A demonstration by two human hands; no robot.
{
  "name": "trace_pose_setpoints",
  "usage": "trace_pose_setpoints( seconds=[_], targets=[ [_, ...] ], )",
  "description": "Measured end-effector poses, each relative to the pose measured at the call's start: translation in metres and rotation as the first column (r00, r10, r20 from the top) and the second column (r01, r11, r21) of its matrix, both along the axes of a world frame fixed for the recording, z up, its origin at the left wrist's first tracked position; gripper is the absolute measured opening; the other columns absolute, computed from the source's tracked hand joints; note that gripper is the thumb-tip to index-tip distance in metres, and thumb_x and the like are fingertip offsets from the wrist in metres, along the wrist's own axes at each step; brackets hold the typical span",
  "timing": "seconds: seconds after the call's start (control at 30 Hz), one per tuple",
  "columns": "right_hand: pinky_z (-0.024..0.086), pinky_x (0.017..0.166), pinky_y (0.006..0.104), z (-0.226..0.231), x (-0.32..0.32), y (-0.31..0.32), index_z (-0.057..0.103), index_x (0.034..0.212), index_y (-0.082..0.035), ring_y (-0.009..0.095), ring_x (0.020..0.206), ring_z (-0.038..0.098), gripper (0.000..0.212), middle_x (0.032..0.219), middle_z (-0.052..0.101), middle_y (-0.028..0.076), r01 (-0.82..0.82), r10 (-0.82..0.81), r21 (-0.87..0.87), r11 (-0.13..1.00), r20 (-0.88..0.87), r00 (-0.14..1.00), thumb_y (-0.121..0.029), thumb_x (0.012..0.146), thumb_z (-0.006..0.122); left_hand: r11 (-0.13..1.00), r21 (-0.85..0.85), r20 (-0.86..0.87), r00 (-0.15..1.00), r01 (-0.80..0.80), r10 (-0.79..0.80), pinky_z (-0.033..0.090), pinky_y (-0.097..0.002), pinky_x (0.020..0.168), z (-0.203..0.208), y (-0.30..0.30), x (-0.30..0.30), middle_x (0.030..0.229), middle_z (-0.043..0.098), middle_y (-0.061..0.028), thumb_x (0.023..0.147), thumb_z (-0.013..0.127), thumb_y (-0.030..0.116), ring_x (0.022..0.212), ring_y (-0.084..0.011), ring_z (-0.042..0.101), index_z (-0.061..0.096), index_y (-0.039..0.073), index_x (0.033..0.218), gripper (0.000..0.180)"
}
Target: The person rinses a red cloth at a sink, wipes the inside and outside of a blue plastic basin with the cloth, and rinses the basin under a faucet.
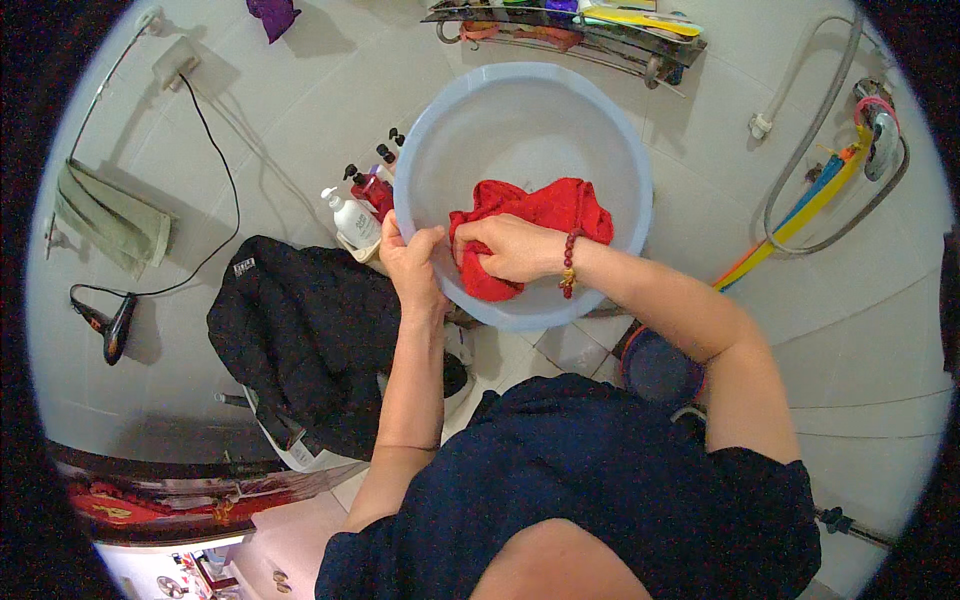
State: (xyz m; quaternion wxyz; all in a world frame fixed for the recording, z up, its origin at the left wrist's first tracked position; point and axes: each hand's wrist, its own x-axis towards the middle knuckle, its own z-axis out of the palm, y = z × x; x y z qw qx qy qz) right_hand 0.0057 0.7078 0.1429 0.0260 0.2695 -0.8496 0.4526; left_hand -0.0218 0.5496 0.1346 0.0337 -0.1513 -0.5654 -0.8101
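Observation:
A pale blue plastic basin (522, 72) is in front of me with a crumpled red cloth (560, 203) lying in its near half. My left hand (410, 262) clasps the basin's left rim, with the thumb on the inner side and the fingers outside. Inside the basin, my right hand (513, 248) has its fingers curled into the left part of the cloth. Folds of cloth partly hide those fingertips. A beaded bracelet (570, 262) circles my right wrist.
Pump bottles (355, 218) stand just left of the basin. A black garment (300, 340) is heaped at the left, below a hanging hair dryer (119, 328). A loaded rack (570, 40) is at the far side. A dark bucket (660, 367) stands under my right arm.

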Motion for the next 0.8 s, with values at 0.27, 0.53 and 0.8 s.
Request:
trace_pose_setpoints(
  seconds=[0.27,0.53,0.8],
  targets=[
    [0.052,0.060,0.0325,0.027,-0.042,0.040,0.056,0.104,-0.002,0.020,0.073,0.061,0.027,0.086,0.062,0.010,0.286,-0.162,-0.951,0.113,0.267,0.950,-0.002,0.079,0.044,0.997,0.059,0.097,0.993,0.055,-0.060,0.045,-0.0307,0.077,-0.004,0.014,0.024,0.097,0.057,-0.0053,0.072,0.062,0.002,0.085,-0.0157,0.055,0.051,0.002,0.109,0.039],
    [0.044,0.080,0.0396,-0.035,-0.022,-0.008,0.050,0.104,-0.001,0.033,0.092,0.056,0.027,0.096,0.058,0.018,-0.004,-0.053,-0.343,0.939,-0.157,0.986,-0.009,0.078,0.048,0.998,0.067,-0.036,0.999,0.012,-0.009,0.046,-0.0292,0.074,0.013,0.018,0.011,0.088,0.059,-0.0045,0.067,0.061,-0.002,0.077,-0.0144,0.056,0.053,0.004,0.095,0.029],
    [0.040,0.087,0.0370,-0.002,-0.011,0.032,0.059,0.101,-0.010,0.022,0.100,0.052,0.024,0.104,0.056,0.006,0.352,0.207,0.602,0.717,-0.665,0.718,-0.016,0.079,0.050,0.990,-0.136,-0.098,0.995,-0.028,0.015,0.039,-0.0216,0.063,0.016,0.035,0.020,0.074,0.052,0.0027,0.072,0.061,0.000,0.066,-0.0062,0.046,0.052,0.005,0.079,0.013]
  ],
)
